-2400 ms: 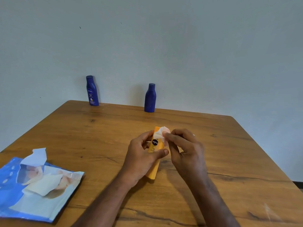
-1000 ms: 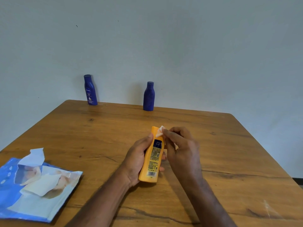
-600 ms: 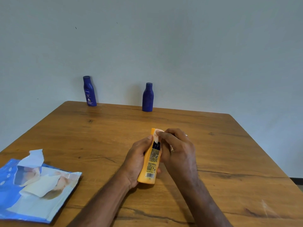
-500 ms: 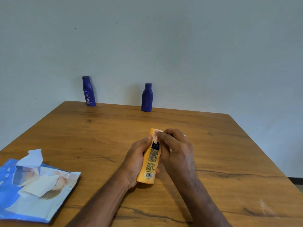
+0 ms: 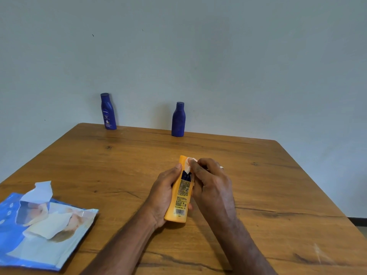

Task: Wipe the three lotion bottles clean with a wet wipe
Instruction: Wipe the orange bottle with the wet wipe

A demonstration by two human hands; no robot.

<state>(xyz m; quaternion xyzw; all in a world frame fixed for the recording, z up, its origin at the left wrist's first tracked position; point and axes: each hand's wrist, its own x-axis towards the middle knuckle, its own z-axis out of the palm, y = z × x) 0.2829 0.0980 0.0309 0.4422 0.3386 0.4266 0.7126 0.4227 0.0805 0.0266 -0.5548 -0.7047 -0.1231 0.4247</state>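
One of three bottles is in hand. My left hand (image 5: pixel 165 192) wraps the yellow bottle (image 5: pixel 181 195), thumb on the near face and fingers curled behind it, so the back label faces me and the body is steady for rubbing. Its base sits low, close over the counter (image 5: pixel 268 175); I cannot tell if it touches. My right hand (image 5: pixel 210 183) pinches the wet wipe (image 5: pixel 188 163) between thumb and fingers, pressed against the bottle's upper end. The bottle is orange-yellow with a dark blue patch, fine print and a barcode near its base. Beyond the yellow bottle, at the counter's far edge, stand the labelled blue bottle (image 5: pixel 108 112) and the plain blue bottle (image 5: pixel 178 121), probably awaiting wiping. Left of the yellow bottle lies the opened wipes pack (image 5: pixel 39 225).
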